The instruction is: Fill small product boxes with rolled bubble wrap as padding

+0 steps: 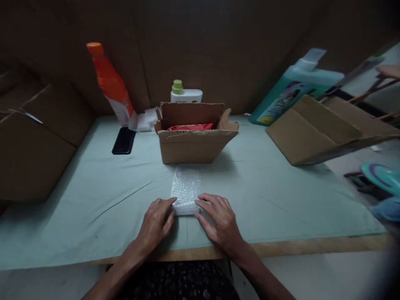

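Observation:
A strip of clear bubble wrap (186,183) lies flat on the table, its near end rolled or folded over into a thick edge. My left hand (157,221) grips the left end of that rolled edge between thumb and fingers. On the opposite end, my right hand (218,218) pinches the roll with its thumb below and fingers above. Whether anything is wrapped inside the roll, I cannot tell. Just beyond the strip's far end stands an open cardboard box (190,146) with a red packet (195,126) inside.
Behind the box is a white bottle with a green cap (187,96). An orange-capped bottle (114,83) and a black phone (123,141) are at the left. A teal liquid jug (284,96) and another cardboard box (315,129) stand right. A large carton (37,154) borders the left side.

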`<state>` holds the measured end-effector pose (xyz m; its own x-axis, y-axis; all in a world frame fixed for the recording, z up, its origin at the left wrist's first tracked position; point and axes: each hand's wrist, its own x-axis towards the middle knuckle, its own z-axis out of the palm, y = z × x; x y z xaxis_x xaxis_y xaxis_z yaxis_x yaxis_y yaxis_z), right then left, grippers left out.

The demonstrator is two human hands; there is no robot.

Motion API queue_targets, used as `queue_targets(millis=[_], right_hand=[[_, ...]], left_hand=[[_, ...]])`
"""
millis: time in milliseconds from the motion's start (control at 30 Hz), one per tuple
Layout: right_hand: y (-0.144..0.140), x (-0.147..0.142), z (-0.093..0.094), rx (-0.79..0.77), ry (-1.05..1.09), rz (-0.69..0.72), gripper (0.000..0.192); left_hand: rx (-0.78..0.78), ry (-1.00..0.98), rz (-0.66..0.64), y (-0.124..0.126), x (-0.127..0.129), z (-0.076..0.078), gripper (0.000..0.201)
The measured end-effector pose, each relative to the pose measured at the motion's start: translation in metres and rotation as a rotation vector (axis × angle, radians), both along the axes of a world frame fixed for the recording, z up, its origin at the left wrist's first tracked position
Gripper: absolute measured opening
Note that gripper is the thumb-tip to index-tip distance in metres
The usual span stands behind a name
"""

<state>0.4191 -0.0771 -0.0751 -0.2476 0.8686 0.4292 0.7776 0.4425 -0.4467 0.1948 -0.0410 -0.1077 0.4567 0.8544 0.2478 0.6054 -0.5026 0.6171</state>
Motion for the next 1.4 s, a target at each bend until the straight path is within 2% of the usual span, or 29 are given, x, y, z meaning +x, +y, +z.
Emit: queue_targets(millis=[133,233,300,400,467,533,633,700,800,900,967,1033,1100,1133,1233,1267,1333,1400], right_hand=[[-0.003,-0.001,-0.006,0.040,-0.147,0.091,0.027],[0.006,-0.006,-0.017,0.015,-0.222,0.067,0.026],[0.011,-0.007,-0.021,-0.015,-0.175,0.049,0.026],[0.011,-0.004,-0.021,-0.120,-0.058,0.079,0.027],[0.006,-0.001,-0.017,-0.186,-0.019,0.092,0.026],[-0.001,0.000,-0.012,-0.168,-0.044,0.041,0.026],[-0.004,0.000,-0.009,-0.045,-0.138,-0.038,0.029],[0.000,0.000,-0.011,-0.019,-0.189,-0.021,0.033],[0.014,0.001,-0.018,-0.059,-0.140,-0.006,0.029],[0.024,0.002,-0.022,-0.198,0.122,-0.080,0.024],[0.023,0.000,-0.019,-0.382,0.289,-0.075,0.022],[0.017,-0.001,-0.014,-0.524,0.340,-0.012,0.018],[0.011,0.002,-0.006,-0.559,0.319,0.020,0.021],[0.008,0.005,-0.002,-0.559,0.315,0.019,0.029],[0.007,0.013,0.013,-0.628,0.351,0.033,0.069],[0.008,0.015,0.018,-0.664,0.341,0.059,0.072],[0.011,0.016,0.025,-0.701,0.272,0.116,0.049],[0.014,0.018,0.031,-0.694,0.205,0.162,0.019]], left_hand=[[0.021,0.063,0.036,0.012,0.007,-0.005,0.035],[0.076,0.078,0.062,0.018,0.011,-0.003,0.032],[0.134,0.048,0.051,0.015,0.008,0.002,0.034],[0.185,0.016,-0.042,0.002,0.000,0.009,0.039],[0.157,0.017,-0.103,-0.006,-0.002,0.011,0.040],[0.109,0.022,-0.101,-0.006,0.001,0.010,0.041],[0.039,0.089,-0.030,0.008,0.010,0.007,0.038],[-0.008,0.131,0.033,0.020,0.016,0.006,0.036],[-0.164,-0.017,0.159,0.024,0.016,0.008,0.043],[-0.528,-0.399,0.279,0.010,0.013,0.010,0.067],[-0.769,-0.632,0.291,-0.001,0.013,0.011,0.085],[-0.877,-0.745,0.248,-0.008,0.016,0.012,0.094],[-0.822,-0.730,0.214,-0.012,0.020,0.010,0.091],[-0.751,-0.686,0.200,-0.014,0.022,0.008,0.087],[-0.445,-0.512,0.068,-0.019,0.030,-0.008,0.078],[-0.338,-0.470,0.003,-0.021,0.033,-0.013,0.078],[-0.174,-0.418,-0.100,-0.021,0.036,-0.019,0.079],[-0.081,-0.374,-0.183,-0.014,0.034,-0.011,0.079]])
